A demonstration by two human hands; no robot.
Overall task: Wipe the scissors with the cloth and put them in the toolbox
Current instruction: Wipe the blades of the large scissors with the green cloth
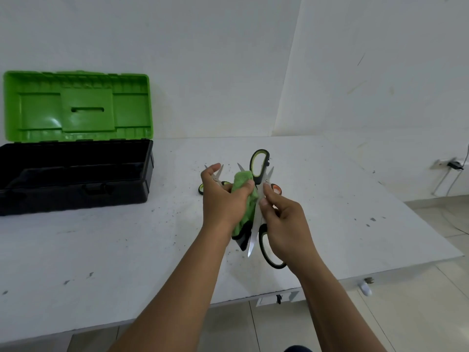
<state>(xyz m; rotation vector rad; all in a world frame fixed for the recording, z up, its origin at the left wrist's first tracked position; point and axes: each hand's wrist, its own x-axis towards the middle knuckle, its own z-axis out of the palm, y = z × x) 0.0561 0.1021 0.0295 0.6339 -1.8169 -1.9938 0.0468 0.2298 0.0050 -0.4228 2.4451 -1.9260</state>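
Observation:
Above the table's middle I hold a pair of scissors (259, 165) with black and lime-green handles, spread wide open. My right hand (284, 219) grips them near the pivot, one handle loop below it and one blade pointing down toward me. My left hand (223, 196) grips a crumpled green cloth (245, 199) pressed against the blades. The toolbox (76, 184) stands at the left with its black tray open and its green lid upright.
More scissors lie on the white table (127, 237) behind my hands: a green-handled pair (201, 189) and an orange-handled pair (278, 189), partly hidden. Dark specks dot the tabletop. The table's front edge runs close below my forearms, tiled floor beyond.

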